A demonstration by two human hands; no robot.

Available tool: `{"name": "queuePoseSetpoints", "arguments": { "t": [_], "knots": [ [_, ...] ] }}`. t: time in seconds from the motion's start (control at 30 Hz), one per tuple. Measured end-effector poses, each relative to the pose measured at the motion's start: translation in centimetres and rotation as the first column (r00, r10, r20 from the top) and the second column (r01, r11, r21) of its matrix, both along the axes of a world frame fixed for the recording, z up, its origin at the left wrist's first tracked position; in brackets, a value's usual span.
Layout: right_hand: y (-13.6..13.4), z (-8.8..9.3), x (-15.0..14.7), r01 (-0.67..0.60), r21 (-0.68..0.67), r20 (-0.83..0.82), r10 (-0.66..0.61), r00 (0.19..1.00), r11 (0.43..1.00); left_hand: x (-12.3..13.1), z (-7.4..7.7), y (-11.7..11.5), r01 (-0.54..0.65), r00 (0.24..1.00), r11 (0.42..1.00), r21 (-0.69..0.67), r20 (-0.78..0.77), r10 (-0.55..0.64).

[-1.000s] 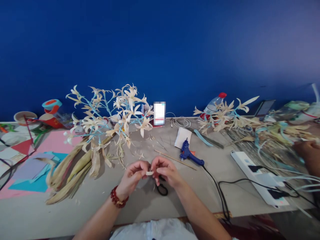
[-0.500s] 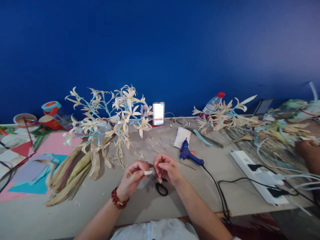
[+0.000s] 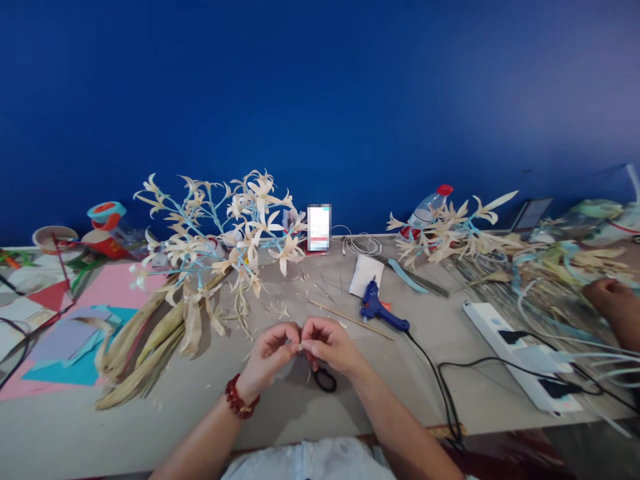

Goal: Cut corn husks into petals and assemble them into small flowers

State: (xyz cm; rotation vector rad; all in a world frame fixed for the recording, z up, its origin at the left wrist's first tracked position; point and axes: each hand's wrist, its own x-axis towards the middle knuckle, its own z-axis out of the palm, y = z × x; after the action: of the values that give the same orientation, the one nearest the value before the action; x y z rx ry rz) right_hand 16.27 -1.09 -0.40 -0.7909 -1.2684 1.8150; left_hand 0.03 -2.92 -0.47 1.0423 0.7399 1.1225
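At nine o'clock from the hands, dried husks (image 3: 161,339) lie waiting; at eleven, a spray of pale flowers (image 3: 250,250) on blue stems (image 3: 216,215), and that looks done! Mid-tabletop (image 3: 280,413), left hand (image 3: 273,350) meets right hand (image 3: 333,345), fingers pinched together on a small pale piece (image 3: 301,347), mostly hidden, apparently unattached, unfinished. Two o'clock: blue glue gun (image 3: 375,307) lying idle, another flowering bunch (image 3: 445,233) beyond.

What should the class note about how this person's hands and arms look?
The left hand is ungloved, with a dark red bracelet of round beads at its wrist; the right hand is ungloved too, with no bracelet. No sleeve reaches either wrist.
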Motion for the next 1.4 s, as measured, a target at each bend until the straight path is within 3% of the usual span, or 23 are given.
{"name": "queuePoseSetpoints", "arguments": {
  "t": [0.2, 0.5, 0.67, 0.77, 0.9, 1.17, 1.27, 1.4],
  "knots": [
    [0.03, -0.26, -0.22, 0.053, -0.095, -0.205, -0.072, 0.976, 0.994, 0.29, 0.22, 0.28, 0.036, 0.976, 0.996, -0.08, 0.218, -0.017],
    [0.01, -0.16, -0.31, 0.087, -0.045, -0.095, -0.091, 0.991, 0.995, 0.28, 0.22, -0.26, 0.051, 0.986, 0.989, -0.138, 0.163, -0.029],
    [0.16, -0.23, -0.32, 0.107, -0.096, -0.249, -0.128, 0.96, 0.99, 0.21, 0.59, 0.15, 0.057, 0.962, 0.994, -0.098, 0.272, -0.028],
    [0.24, -0.11, -0.21, 0.13, -0.094, -0.211, -0.147, 0.966, 0.987, 0.01, 0.71, 0.31, 0.016, 0.973, 0.998, -0.06, 0.231, -0.001],
    [0.14, -0.07, -0.28, 0.096, -0.101, -0.127, -0.108, 0.986, 0.99, 0.02, 0.38, 0.16, 0.002, 0.993, 0.994, -0.109, 0.119, 0.011],
    [-0.04, 0.29, -0.36, 0.022, -0.086, -0.084, -0.03, 0.996, 0.996, 0.13, 0.12, -0.05, -0.001, 0.995, 0.994, -0.108, 0.099, 0.012],
    [0.03, 0.17, -0.48, 0.022, -0.109, -0.128, -0.036, 0.991, 0.994, 0.2, 0.25, -0.08, 0.03, 0.991, 0.994, -0.108, 0.136, -0.015],
    [0.64, -0.1, -0.03, 0.046, -0.183, -0.316, -0.103, 0.943, 0.982, 0.25, 0.57, 0.1, 0.017, 0.975, 0.998, -0.057, 0.223, -0.004]
  ]
}}
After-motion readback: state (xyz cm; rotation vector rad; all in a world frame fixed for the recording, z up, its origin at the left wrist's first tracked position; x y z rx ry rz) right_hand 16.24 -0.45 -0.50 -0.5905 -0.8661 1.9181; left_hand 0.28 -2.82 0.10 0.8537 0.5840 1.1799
